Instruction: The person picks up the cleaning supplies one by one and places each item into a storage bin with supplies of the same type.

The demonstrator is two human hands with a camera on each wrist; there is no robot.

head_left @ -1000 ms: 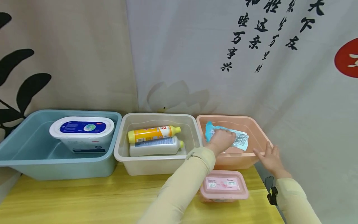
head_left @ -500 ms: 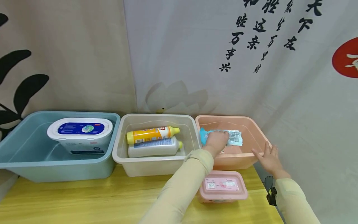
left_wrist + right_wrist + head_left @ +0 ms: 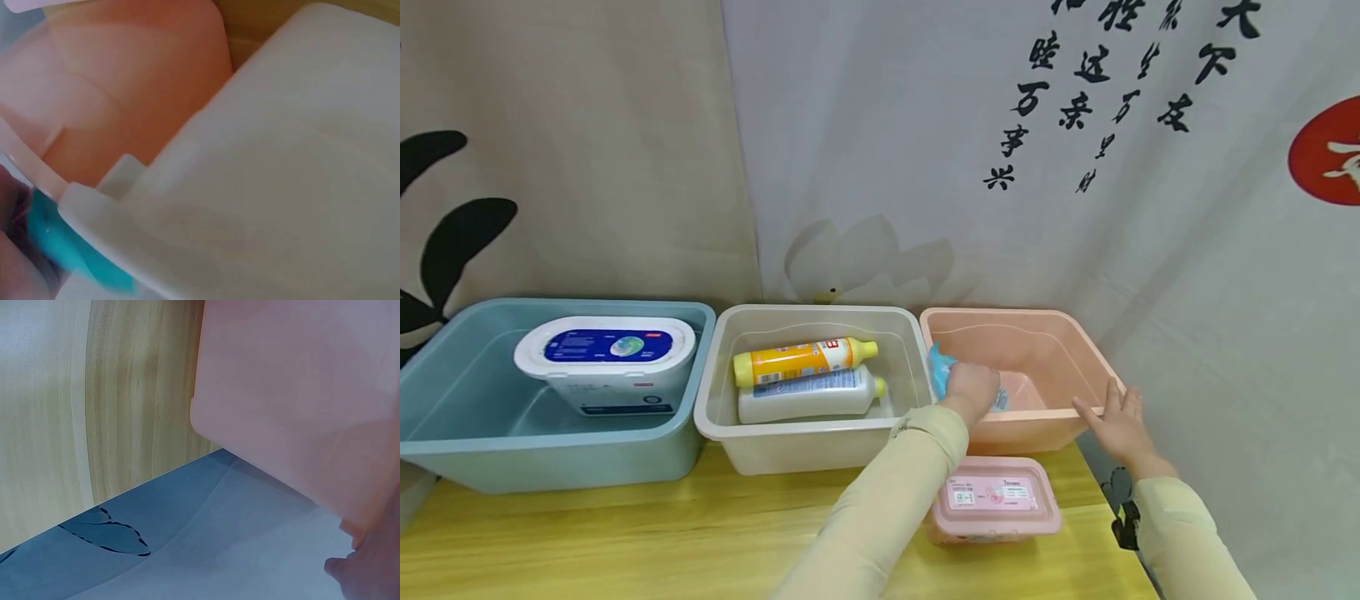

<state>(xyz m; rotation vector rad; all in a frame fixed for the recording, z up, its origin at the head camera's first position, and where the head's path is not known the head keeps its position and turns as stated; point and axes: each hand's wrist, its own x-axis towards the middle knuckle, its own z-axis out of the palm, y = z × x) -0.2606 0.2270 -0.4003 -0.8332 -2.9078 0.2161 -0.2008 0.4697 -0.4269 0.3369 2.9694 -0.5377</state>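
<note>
My left hand [image 3: 973,392] reaches down into the peach bin [image 3: 1045,329] and grips a soft blue plastic packet [image 3: 939,367]. Most of the packet is hidden behind the hand; its crumpled blue end sticks out to the left, low beside the bin's left wall. In the left wrist view, teal wrapping [image 3: 84,253] shows next to the fingers, past the bin rims. My right hand [image 3: 1120,429] rests on the peach bin's right front corner, thumb and fingers spread over the rim. The right wrist view shows part of that hand [image 3: 378,562] at the bin's edge.
A cream bin [image 3: 820,454] holds a yellow bottle [image 3: 801,361] and a white bottle [image 3: 805,398]. Left of it, a blue bin [image 3: 550,462] contains a white lidded tub [image 3: 617,367]. A pink lidded box [image 3: 996,500] stands before the peach bin, near the table's right edge.
My left hand has carried the blue packet down and left, deeper into the peach bin; less of the packet shows now. My right hand stays on the rim. The head view has shifted slightly.
</note>
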